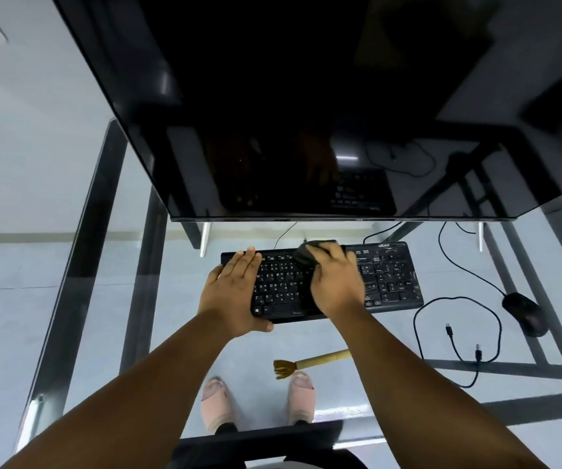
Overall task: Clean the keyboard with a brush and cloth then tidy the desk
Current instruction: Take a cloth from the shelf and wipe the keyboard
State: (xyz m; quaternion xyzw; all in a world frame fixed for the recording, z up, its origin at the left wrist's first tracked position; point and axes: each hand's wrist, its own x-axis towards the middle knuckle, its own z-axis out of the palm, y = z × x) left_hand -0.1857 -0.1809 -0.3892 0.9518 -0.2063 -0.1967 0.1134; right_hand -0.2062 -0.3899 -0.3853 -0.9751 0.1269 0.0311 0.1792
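Left hand: fingers straight and spread, pressing flat on keyboard at its 9 o'clock end, steadying it.
Right hand: fingers curled over dark cloth, wiping upper key rows near centre.
Brush: lying idle on glass desk, 6 o'clock of keyboard.
Risk, slippage: likely on smooth glass if left-hand pressure lifts.
Risk, cables: loose cables at 4 o'clock, liable to snag a wide wipe.
Risk, mouse: at 3 o'clock, exposed to knocks.
Count: 2 hands, 1 keyboard, 1 cloth, 1 brush, 1 mouse, 1 monitor.
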